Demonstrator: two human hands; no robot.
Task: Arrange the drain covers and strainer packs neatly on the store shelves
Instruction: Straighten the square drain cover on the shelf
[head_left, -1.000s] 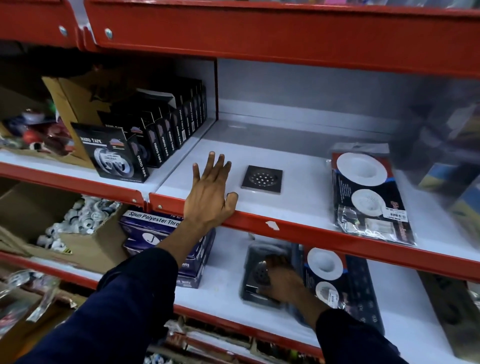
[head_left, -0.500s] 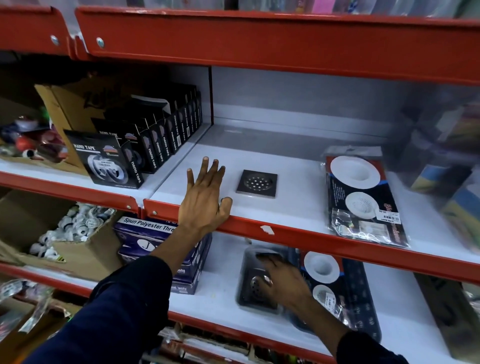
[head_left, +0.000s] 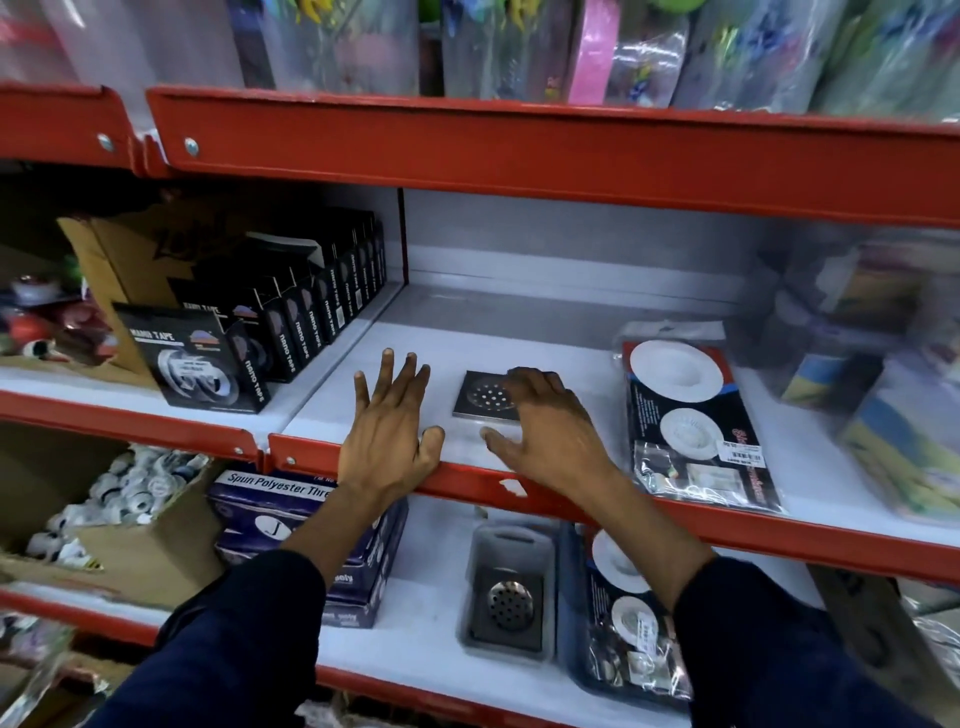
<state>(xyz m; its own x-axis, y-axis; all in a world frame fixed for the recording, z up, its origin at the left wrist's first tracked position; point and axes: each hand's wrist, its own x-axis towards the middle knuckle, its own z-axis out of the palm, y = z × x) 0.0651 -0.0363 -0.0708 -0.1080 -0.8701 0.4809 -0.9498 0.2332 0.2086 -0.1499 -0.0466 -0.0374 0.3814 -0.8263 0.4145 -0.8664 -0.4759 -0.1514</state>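
Observation:
A square dark drain cover (head_left: 480, 396) lies flat on the middle shelf (head_left: 810, 540). My right hand (head_left: 548, 428) is spread over its right side, fingers on top and thumb apart at the front. My left hand (head_left: 389, 426) rests flat and open on the shelf just left of the cover. A strainer pack (head_left: 693, 421) with white strainers lies to the right on the same shelf. On the lower shelf sit a packaged round drain cover (head_left: 506, 595) and another strainer pack (head_left: 621, 618), partly hidden by my right arm.
Black nano tape boxes (head_left: 291, 322) stand in a row left of the divider. A blue thread box (head_left: 270, 501) and a carton of white fittings (head_left: 130, 493) sit below left. Wrapped goods (head_left: 883, 374) crowd the right end. Clear packs fill the top shelf (head_left: 519, 145).
My right hand has left the packaged drain cover on the lower shelf and come up onto the square cover on the middle shelf. The left hand stays in place.

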